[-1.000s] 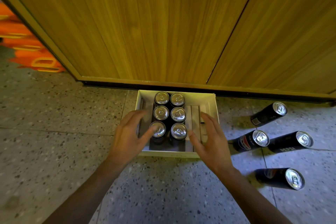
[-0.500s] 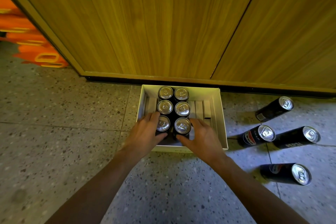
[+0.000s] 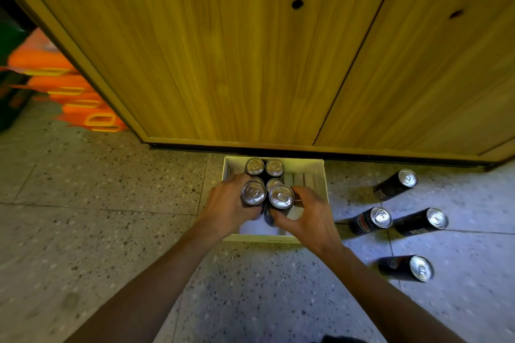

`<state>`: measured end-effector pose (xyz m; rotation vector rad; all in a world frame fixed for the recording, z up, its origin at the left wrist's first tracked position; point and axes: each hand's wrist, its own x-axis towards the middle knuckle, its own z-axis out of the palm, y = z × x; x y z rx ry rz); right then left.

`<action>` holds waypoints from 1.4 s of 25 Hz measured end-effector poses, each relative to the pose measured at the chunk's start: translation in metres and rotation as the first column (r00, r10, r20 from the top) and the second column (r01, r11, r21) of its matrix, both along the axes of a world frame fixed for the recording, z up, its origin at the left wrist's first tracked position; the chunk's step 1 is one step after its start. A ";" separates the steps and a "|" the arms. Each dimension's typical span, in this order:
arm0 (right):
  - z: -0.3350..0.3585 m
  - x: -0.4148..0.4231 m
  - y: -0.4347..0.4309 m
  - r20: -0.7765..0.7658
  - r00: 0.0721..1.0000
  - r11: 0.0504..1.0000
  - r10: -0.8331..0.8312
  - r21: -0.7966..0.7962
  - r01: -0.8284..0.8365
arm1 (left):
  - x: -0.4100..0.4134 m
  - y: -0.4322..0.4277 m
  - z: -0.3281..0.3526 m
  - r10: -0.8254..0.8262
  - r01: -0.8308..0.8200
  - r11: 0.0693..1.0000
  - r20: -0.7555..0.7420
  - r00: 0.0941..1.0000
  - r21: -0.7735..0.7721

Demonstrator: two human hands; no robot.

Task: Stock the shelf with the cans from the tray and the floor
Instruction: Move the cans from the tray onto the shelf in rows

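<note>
A white cardboard tray (image 3: 320,175) sits on the floor against the wooden cabinet. Black cans with silver tops stand in it; the two at the back (image 3: 264,167) remain upright in place. My left hand (image 3: 227,209) grips one black can (image 3: 253,193), raised above the tray. My right hand (image 3: 309,217) grips a second can (image 3: 281,197) beside it, also raised. Several more black cans lie on their sides on the floor to the right, such as one (image 3: 395,185) near the cabinet and one (image 3: 407,268) nearest me.
Closed wooden cabinet doors (image 3: 250,50) fill the view ahead, with a dark gap along their base. Orange crates (image 3: 83,103) are stacked at far left. The floor (image 3: 97,189) is speckled terrazzo tile.
Both hands closed around the two nearest cans in the tray and raised them up out of their row. The camera tipped up a little.
</note>
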<state>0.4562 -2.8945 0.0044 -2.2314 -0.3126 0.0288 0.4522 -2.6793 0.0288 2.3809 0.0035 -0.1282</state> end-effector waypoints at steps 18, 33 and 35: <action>0.782 0.066 0.002 0.259 0.965 0.988 -0.041 0.154 0.001 | 0.068 0.026 0.789 -0.172 0.232 0.944 0.248 0.953 -0.236; 0.879 0.220 0.028 0.262 0.962 0.974 -0.078 0.225 0.018 | 0.221 0.034 0.885 -0.041 0.151 0.943 0.348 0.937 -0.297; 0.876 0.234 0.030 0.244 0.967 0.972 -0.079 0.236 0.019 | 0.234 0.038 0.883 -0.034 0.147 0.941 0.348 0.937 -0.304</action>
